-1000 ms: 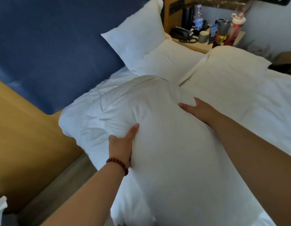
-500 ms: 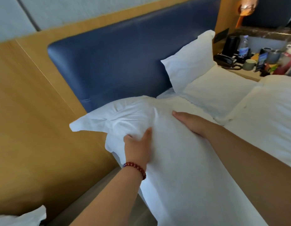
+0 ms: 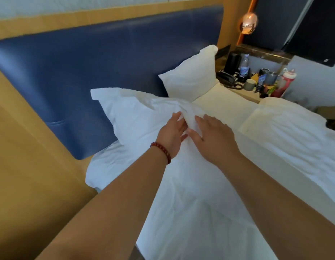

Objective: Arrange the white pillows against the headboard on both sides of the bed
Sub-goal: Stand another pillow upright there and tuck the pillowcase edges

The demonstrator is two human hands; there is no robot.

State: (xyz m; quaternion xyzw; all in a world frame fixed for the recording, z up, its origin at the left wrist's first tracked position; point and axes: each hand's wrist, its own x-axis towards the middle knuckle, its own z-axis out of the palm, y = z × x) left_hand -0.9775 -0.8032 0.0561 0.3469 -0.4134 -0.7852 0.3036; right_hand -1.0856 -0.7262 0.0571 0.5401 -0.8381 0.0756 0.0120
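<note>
Both palms lie flat and open on the near pillow [image 3: 136, 117], nothing pinched: my left hand [image 3: 171, 136] (the one with the red bead bracelet [image 3: 162, 152]) and my right hand [image 3: 212, 136] rest side by side, with a raised fold of white fabric between their fingertips. Neither hand is closed on the cloth; they press and smooth rather than hold.

That pillow lies straight ahead of my hands and a little to the left, its long axis running left to right along the blue headboard [image 3: 87, 59]. Its far left corner touches the padding and its top edge leans there. My left hand is nearer to that loose left corner, so I judge that any tuck on that side falls to it, while the right steadies the middle.

On the far side of the bed [image 3: 209, 212], a second pillow [image 3: 193, 76] stands propped against the headboard, beside the cluttered nightstand [image 3: 245, 93]. Both sides look close to done; this near one seems to want only flattening.
</note>
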